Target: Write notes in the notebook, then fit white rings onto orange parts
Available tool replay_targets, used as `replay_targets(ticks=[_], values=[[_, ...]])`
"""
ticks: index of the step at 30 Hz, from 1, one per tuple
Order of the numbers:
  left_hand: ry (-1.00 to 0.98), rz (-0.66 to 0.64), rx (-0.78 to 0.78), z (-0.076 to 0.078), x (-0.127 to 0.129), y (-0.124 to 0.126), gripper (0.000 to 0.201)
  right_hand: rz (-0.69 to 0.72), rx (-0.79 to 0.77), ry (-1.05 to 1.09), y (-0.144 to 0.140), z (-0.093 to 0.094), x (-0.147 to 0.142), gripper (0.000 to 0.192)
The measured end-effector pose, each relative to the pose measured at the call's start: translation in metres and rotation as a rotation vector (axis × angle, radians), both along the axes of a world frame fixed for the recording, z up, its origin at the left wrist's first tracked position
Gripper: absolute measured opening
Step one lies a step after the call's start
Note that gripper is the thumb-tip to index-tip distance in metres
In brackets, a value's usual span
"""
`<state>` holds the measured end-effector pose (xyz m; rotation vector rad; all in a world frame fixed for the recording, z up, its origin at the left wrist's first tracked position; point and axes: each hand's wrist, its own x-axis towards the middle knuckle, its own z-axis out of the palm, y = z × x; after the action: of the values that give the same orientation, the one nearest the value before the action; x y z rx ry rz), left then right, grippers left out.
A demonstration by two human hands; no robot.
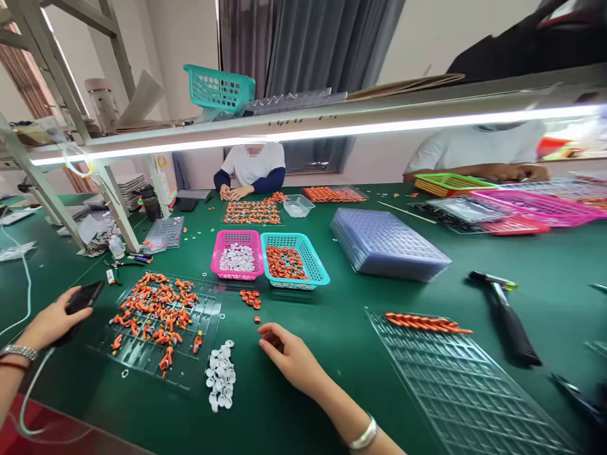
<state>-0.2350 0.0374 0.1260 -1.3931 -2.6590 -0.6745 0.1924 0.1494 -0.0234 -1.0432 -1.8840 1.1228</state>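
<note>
Hands of the person wearing the camera rest on a green table (360, 297). The right hand (289, 357) lies low on the cloth near the middle, fingers curled loosely together and pointing toward ten o'clock; whether they pinch anything is hidden under the knuckles. A small cluster of orange rings (250, 298) sits at eleven o'clock from those fingertips, near but apart, with one stray ring (257, 320) closer, just beyond the fingers. A loose heap of white caps (220, 374) lies at eight o'clock from the right hand, just beside it; its long axis runs roughly twelve to six. The right hand is clearly nearer to both rings and caps than the left.

The left hand (54, 319), at the far left, is closed around a black phone (81, 298) whose long axis points toward two o'clock. Between the hands lies a clear tray (208, 316) scattered with orange clips (156, 306). Beyond it, at twelve o'clock, a pink basket (237, 254) of white pieces touches a teal basket (296, 259) of orange pieces. A black hammer (509, 322) lies well to the right. Two other people sit across the table.
</note>
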Motion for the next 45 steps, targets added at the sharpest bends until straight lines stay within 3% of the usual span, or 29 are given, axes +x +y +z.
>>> replay_targets(ticks=[5,10,13,16,19,22,25,28,30,34,39,45], values=[[0.058,0.134,-0.046,-0.013,-0.011,0.003,0.036,-0.015,0.055,-0.138,0.002,-0.006,-0.005,0.011],[0.098,0.061,-0.049,-0.014,-0.009,0.021,0.033,0.094,0.214,-0.263,-0.002,0.004,-0.026,0.015],[0.099,-0.106,-0.053,-0.024,0.009,0.041,0.032,0.239,0.341,-0.328,-0.005,0.013,-0.059,0.022],[0.048,-0.388,-0.091,-0.044,0.052,0.049,0.023,0.393,0.468,-0.404,-0.005,0.022,-0.096,0.029],[-0.023,-0.659,-0.128,-0.062,0.104,0.041,0.009,0.471,0.567,-0.465,-0.002,0.031,-0.118,0.02],[-0.096,-0.768,-0.134,-0.07,0.139,0.03,0.006,0.499,0.632,-0.482,0.002,0.034,-0.124,0.013],[-0.184,-0.784,-0.109,-0.07,0.155,0.029,0.007,0.499,0.665,-0.445,0.003,0.031,-0.119,0.008],[-0.293,-0.781,-0.057,-0.064,0.166,0.034,0.008,0.435,0.646,-0.373,-0.003,0.027,-0.105,0.015],[-0.377,-0.801,-0.025,-0.059,0.176,0.038,0.006,0.331,0.597,-0.32,-0.009,0.029,-0.087,0.016],[-0.535,-0.902,-0.007,-0.052,0.206,0.048,0.02,0.117,0.497,-0.234,-0.025,0.038,-0.045,0.015],[-0.662,-0.965,0.057,-0.063,0.235,0.059,0.011,-0.057,0.437,0.01,-0.036,0.044,-0.018,0.01],[-0.784,-0.921,0.114,-0.082,0.241,0.053,0.011,-0.031,0.446,0.137,-0.04,0.037,-0.017,0.014]])
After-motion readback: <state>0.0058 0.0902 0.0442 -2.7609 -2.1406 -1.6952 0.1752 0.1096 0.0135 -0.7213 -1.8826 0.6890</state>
